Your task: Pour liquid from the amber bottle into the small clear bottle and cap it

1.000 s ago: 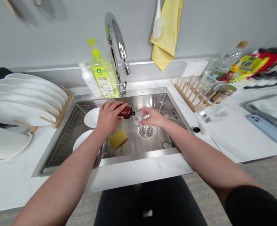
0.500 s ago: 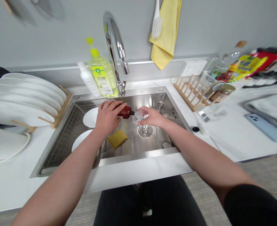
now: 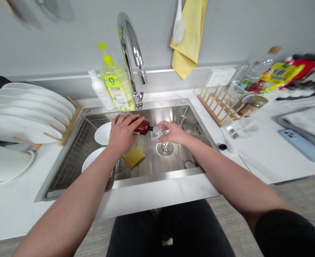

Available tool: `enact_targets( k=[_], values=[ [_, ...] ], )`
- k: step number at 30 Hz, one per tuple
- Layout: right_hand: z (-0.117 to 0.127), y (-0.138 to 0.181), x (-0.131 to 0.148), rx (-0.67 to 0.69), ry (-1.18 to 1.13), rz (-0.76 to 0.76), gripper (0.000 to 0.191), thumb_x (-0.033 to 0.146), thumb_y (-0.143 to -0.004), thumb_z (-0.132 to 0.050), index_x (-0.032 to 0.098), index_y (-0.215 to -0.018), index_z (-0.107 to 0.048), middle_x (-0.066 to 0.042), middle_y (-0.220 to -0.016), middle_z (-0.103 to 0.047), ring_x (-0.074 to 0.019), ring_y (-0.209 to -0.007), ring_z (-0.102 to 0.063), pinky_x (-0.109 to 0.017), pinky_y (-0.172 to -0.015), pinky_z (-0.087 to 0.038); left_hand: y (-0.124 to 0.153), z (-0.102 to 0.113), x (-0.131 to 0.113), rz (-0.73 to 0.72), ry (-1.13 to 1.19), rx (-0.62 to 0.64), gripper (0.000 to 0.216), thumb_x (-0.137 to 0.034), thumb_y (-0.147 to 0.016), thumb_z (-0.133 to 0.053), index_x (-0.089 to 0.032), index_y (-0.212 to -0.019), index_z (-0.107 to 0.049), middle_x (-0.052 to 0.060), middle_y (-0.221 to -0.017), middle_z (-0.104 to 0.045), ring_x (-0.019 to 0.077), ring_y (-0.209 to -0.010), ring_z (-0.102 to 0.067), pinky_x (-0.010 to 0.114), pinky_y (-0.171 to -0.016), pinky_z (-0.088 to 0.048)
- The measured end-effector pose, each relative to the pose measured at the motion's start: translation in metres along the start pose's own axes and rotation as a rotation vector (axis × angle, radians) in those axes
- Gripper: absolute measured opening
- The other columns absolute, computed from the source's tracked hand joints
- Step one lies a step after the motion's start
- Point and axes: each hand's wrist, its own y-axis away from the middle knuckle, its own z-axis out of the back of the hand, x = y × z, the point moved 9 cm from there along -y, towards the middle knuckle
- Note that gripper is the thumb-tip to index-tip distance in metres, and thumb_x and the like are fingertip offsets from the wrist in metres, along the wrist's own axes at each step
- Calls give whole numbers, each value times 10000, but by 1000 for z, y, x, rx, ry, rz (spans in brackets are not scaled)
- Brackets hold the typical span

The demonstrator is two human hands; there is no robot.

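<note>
Over the sink (image 3: 157, 175), my left hand (image 3: 123, 132) is wrapped round a brown bottle (image 3: 142, 127) tipped on its side. Its dark neck points right, at the mouth of a small clear cup (image 3: 157, 133). My right hand (image 3: 173, 132) grips that cup between thumb and fingers, above the drain (image 3: 165, 149). Whether liquid runs from the bottle I cannot tell. Below my left hand a yellow sponge (image 3: 133, 157) lies on the sink floor. Two white dishes (image 3: 102, 134) sit at the left in the sink, partly hidden by my left arm.
Behind the sink stand a tall faucet (image 3: 136, 53), a yellow-green dish soap bottle (image 3: 117, 85) and a white bottle (image 3: 101, 89). White plates (image 3: 26, 114) fill a rack at left. A wooden rack (image 3: 216, 105), a black cap (image 3: 222, 147) and a blue phone (image 3: 304, 144) are at right.
Almost nothing differs. The brown bottle and the clear cup stay in the same place, with both hands holding as before.
</note>
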Motion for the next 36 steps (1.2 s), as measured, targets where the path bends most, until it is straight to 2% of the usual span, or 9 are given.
enact_targets(
  k=[8, 19, 36],
  values=[
    [1, 1, 4, -6, 23, 13, 729, 414, -642, -1077, 240, -1277, -765, -32, -1129, -813, -266, -1044, -772, -406, -989, -587, 0, 0, 1, 14, 20, 2, 831, -143, -893, -738, -431, -1666, -636, 54, -1666, -689, 395, -1564, -560, 664, -1343, -312],
    [-1, 0, 3, -6, 22, 21, 745, 438, -639, -1071, 232, -1282, -756, -29, -1111, -809, -279, -1046, -775, -414, -995, -579, 1, 3, -2, 1, -1, -19, 754, -143, -922, -704, -407, -1627, -671, 54, -1649, -703, 378, -1565, -564, 662, -1367, -291],
    [-1, 1, 4, -17, 37, 32, 723, 440, -652, -1079, 251, -1269, -754, -34, -1158, -821, -286, -1070, -787, -424, -1016, -585, 1, 5, -3, 6, 17, -16, 826, -135, -889, -718, -443, -1652, -644, 41, -1660, -695, 396, -1577, -546, 690, -1381, -266]
  ],
)
